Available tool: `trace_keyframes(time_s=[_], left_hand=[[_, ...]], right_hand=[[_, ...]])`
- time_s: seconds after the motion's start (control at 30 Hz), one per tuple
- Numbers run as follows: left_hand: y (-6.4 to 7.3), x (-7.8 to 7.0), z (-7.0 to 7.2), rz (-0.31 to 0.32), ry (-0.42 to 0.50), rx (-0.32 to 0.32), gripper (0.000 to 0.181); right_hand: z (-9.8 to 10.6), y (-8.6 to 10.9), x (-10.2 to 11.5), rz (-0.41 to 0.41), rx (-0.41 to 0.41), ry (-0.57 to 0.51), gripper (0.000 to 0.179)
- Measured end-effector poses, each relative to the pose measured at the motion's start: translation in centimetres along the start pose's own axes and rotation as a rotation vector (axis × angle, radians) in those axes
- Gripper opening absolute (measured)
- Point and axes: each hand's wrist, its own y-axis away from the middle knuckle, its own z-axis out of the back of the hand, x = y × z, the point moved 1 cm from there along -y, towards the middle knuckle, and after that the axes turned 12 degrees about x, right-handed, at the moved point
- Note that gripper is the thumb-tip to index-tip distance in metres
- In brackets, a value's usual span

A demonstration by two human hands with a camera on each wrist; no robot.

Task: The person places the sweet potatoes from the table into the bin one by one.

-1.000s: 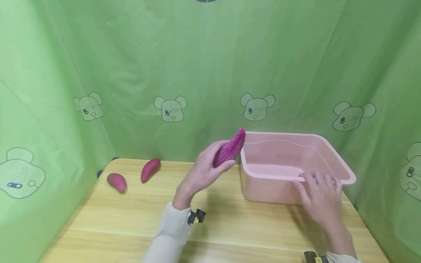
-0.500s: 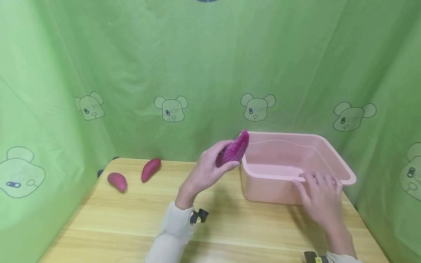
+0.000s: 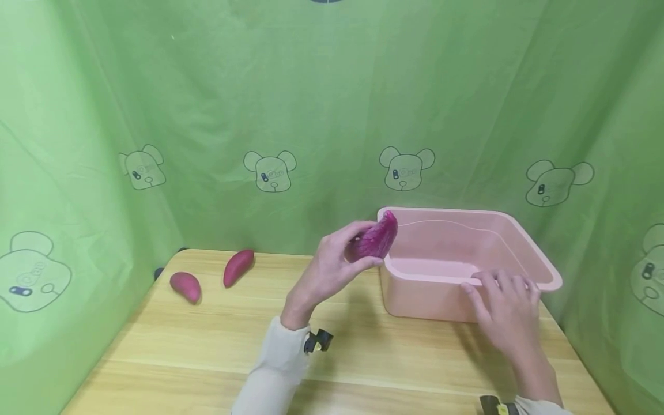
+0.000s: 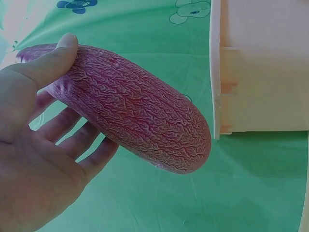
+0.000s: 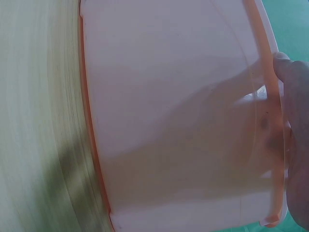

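My left hand (image 3: 328, 262) grips a purple sweet potato (image 3: 378, 237) in the air, at the left rim of a pink plastic bin (image 3: 430, 301). In the left wrist view the sweet potato (image 4: 140, 111) shows wrinkled skin, with the thumb on top and the fingers beneath. One end juts out freely toward the bin wall (image 4: 270, 87). At the bin's front rim my right hand (image 3: 508, 314) holds on, thumb outside and fingers over the edge. The right wrist view catches this hand (image 5: 297, 125) at the rim beside the bin's outer wall (image 5: 169, 72).
Two more sweet potatoes lie on the left of the wooden table (image 3: 207, 357): a short one (image 3: 185, 287) and a longer one (image 3: 238, 268) behind it. A green curtain (image 3: 321, 104) with bear-head prints encloses the back and both sides.
My left hand has moved slightly right with the sweet potato, whose tip now overlaps the bin's left rim and has turned a little. The right hand and the bin stay still.
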Motion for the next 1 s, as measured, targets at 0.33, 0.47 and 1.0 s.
trace_keyframes(time_s=[0.33,0.47,1.0], left_hand=[[-0.6,-0.3,-0.5,-0.031,-0.033,-0.018,0.059],[-0.8,-0.3,-0.7,-0.027,-0.009,-0.025,0.059],[-2.0,-0.8,-1.7,-0.095,-0.006,-0.031,0.056]], right_hand=[[0.1,0.0,0.2,-0.003,0.001,-0.004,0.035],[0.1,0.0,0.2,-0.002,0.000,-0.007,0.035],[-0.1,0.0,0.0,-0.005,0.000,-0.005,0.035]])
